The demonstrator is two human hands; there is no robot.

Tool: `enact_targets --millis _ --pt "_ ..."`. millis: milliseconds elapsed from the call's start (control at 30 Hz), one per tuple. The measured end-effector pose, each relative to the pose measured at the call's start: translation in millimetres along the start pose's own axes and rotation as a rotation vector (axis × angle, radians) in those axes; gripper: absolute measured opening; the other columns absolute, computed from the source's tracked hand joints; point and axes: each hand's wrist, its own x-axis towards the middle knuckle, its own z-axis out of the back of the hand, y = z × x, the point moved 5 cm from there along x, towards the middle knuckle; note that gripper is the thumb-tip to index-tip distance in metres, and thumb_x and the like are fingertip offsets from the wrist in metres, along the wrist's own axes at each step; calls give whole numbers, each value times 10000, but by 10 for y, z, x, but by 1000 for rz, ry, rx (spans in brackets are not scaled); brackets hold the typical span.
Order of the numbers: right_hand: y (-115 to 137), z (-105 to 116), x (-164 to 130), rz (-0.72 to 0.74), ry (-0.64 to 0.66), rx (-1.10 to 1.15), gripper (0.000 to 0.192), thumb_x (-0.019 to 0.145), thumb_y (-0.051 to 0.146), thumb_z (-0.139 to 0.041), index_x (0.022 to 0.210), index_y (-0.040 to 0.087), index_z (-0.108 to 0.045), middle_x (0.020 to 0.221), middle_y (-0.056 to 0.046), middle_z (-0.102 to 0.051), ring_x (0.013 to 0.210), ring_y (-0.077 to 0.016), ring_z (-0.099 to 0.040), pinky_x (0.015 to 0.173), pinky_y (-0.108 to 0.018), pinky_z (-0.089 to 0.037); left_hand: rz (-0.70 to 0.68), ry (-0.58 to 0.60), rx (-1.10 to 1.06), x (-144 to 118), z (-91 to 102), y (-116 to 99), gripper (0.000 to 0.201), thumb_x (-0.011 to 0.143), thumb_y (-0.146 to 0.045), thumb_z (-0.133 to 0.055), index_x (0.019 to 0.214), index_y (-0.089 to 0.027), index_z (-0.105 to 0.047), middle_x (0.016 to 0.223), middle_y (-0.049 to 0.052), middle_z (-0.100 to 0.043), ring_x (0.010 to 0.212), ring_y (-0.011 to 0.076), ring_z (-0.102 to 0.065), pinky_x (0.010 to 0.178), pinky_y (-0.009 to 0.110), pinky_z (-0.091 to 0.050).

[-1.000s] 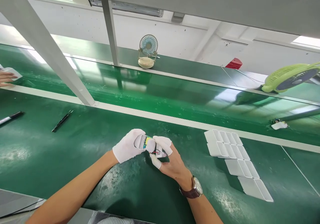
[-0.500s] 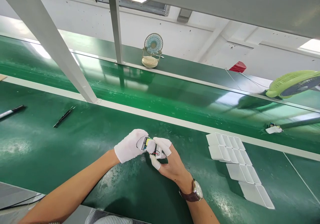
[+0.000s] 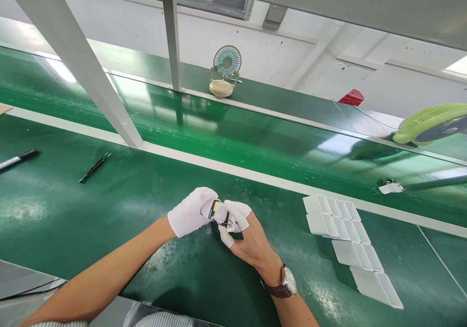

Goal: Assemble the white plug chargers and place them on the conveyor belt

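Between my two hands, over the green bench, is a small circuit assembly with a yellow-wrapped part, thin wires and a white piece. My left hand, in a white glove, is closed around its left end, where a white housing partly shows. On the other side my right hand, with white covers on some fingers, pinches the assembly's right end near a red wire. The fingers hide much of it, so I cannot tell its exact kind.
White plastic housings stand in rows at the right. Tweezers and a marker lie at the left. Another circuit assembly sits on the green strip behind. A small fan, a green fan and a slanting post stand beyond.
Both hands keep their hold on the circuit assembly with hardly any movement. The assembly on the green strip behind has shifted left relative to the bench. The view has tilted slightly.
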Motion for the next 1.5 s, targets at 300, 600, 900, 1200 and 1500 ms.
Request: enact_targets --millis 300,600,900,1200,1500 --pt "-11 -30 -15 -20 11 18 631 896 122 -570 1476 227 -345 1253 -156 -611 1178 -293 -604 923 -482 -583 42 39 61 70 14 -33 202 767 -138 -654 948 -209 -595 934 56 -672 912 211 -677 832 354 -580" --pt "-24 -39 -14 -20 15 18 650 900 120 -582 1492 243 -342 1274 -151 -614 1186 -289 -606 917 -464 -590 53 32 22 17 -13 50 300 753 -159 -670 1034 -218 -583 992 60 -673 946 217 -679 848 361 -576" --pt "-46 -60 -21 -22 18 15 634 907 124 -575 1484 261 -351 1297 -148 -610 1181 -289 -613 919 -467 -583 151 98 -1 33 -35 64 251 718 -165 -711 942 -216 -611 912 38 -685 882 197 -681 795 306 -565" --pt "-47 -63 -22 12 15 14 648 898 124 -594 1484 259 -355 1334 -158 -596 1204 -295 -606 930 -478 -577 233 180 -23 104 10 3 112 724 -197 -706 800 -210 -625 780 18 -664 796 186 -662 720 279 -549" --pt "-36 -59 -17 44 22 -2 664 903 108 -586 1500 258 -338 1328 -161 -597 1204 -293 -605 945 -484 -571 235 156 -14 78 -3 21 115 723 -214 -711 804 -217 -630 820 31 -674 847 210 -676 730 291 -560"
